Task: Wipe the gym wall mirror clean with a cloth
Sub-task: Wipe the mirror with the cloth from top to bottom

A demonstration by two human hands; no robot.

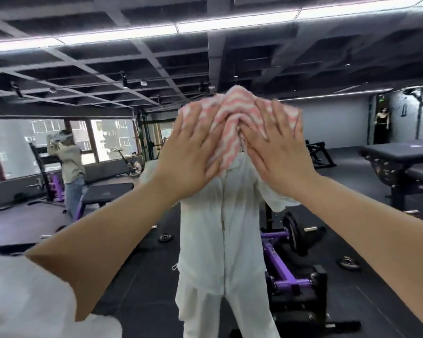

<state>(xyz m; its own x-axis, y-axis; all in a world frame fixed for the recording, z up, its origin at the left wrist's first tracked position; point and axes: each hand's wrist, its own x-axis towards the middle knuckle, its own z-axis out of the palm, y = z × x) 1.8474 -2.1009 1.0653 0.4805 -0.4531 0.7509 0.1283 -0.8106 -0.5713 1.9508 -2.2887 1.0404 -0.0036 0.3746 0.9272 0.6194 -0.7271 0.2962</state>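
Both hands, the left hand (191, 152) and the right hand (279, 152), press flat with straight fingers on a pink-and-white striped cloth (235, 118), probably bunched, high on the big wall mirror (340, 123).

There was one view only, from a camera worn on the person's head. It faced straight at the wall mirror (327, 123), close enough that both forearms reached in from the lower corners. Its wide lens took in the reflected ceiling (108, 69) above and the reflected floor (144, 276) below.
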